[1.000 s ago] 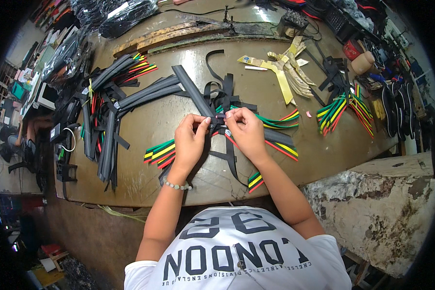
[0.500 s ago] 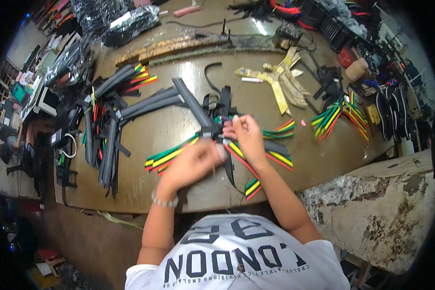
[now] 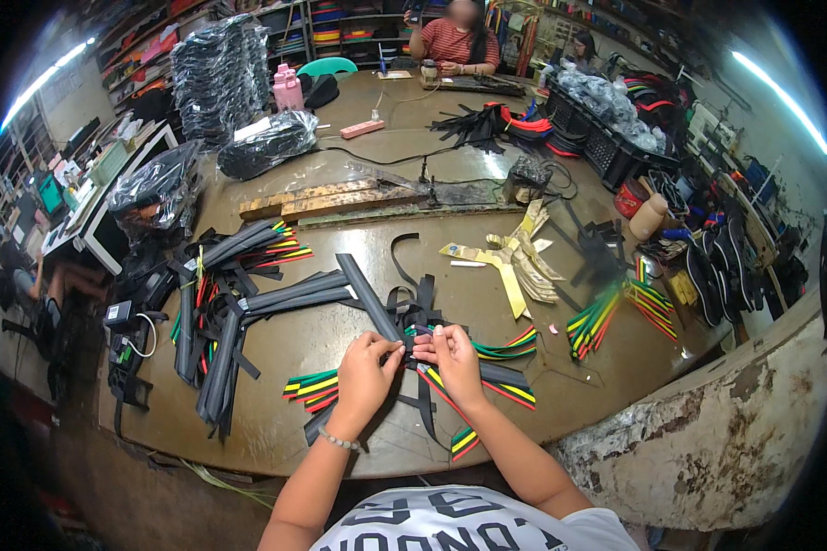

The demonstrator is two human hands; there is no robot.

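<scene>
Above a pile of black straps (image 3: 423, 298), my two hands work close together. My left hand (image 3: 363, 376), with a beaded bracelet at the wrist, is closed, its thumb and fingertips pinched at the pile's middle. Just to its right, my right hand (image 3: 452, 363) is closed too, fingers curled around a small dark piece that I cannot make out. Under and around both hands spread green, yellow, red and black striped strips (image 3: 312, 390). A grey-black padded strip (image 3: 368, 294) slants up behind my left hand. What lies between the fingertips is mostly hidden.
More padded strips (image 3: 216, 367) lie to the left, near plastic-wrapped bundles (image 3: 266, 142). Yellow Y-shaped pieces (image 3: 505, 275) and another striped bundle (image 3: 597, 317) are on the right. A long wooden bar (image 3: 340, 197) crosses behind. A person (image 3: 459, 46) sits across the table.
The view has tilted up, bringing the table's far side and the person there into sight. My left hand has moved in beside my right, its fingertips now pinched at the strap pile.
</scene>
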